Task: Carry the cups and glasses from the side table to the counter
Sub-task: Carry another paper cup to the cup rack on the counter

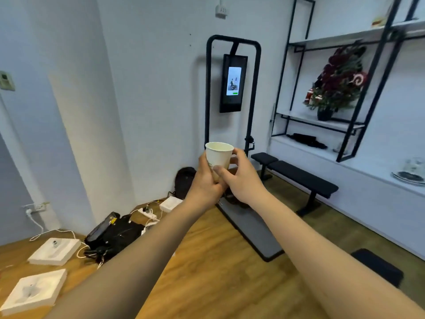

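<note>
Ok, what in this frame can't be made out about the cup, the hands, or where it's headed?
Head view only:
- Paper cup: lower part and base hidden by the left hand and right hand; the green print is mostly covered.
- Cup contents: interior too dim to judge.
- Side table: not in frame.
- White counter: cut off by the right edge.
- Screen: image too small.

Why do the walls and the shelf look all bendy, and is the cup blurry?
Head view: the wide-angle lens curves the black shelf frame and the walls near the edges; the paper cup, held by the left hand and right hand, looks fairly sharp; the forearms close to the camera are soft.
</note>
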A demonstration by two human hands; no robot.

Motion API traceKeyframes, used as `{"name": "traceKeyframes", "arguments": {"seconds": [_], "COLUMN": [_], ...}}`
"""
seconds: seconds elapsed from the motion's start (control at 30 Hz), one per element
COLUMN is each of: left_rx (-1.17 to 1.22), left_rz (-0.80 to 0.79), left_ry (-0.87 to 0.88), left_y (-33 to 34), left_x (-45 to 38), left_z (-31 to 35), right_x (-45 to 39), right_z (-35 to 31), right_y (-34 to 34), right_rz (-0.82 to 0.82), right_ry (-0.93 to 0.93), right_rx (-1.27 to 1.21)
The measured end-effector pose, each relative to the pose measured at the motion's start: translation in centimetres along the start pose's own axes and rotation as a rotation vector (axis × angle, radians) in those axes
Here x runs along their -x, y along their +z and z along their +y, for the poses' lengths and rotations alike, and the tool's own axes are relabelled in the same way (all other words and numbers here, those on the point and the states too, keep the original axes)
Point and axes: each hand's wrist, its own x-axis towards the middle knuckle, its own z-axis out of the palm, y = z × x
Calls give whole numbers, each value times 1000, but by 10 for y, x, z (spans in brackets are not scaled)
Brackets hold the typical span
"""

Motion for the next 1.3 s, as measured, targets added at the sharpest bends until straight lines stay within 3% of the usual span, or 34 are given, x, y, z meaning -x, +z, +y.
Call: {"name": "traceKeyframes", "arguments": {"seconds": [0.37, 0.8, 1.1, 1.3], "left_rx": [140, 418, 340, 345], "left_rz": [-260, -499, -619, -668], "left_ry": [181, 124, 288, 328], "left_y": [233, 603, 784, 916], "left_x": [-21, -18, -35, -83], "left_z": [71, 203, 233, 239], "right_x": [56, 157, 184, 163], "right_z": [92, 200, 296, 376], "right_y": [-222, -561, -709, -810], "right_rz": [252, 437, 684, 742], "right_ry": [128, 350, 438, 448], "right_rx": [129, 347, 268, 308]}}
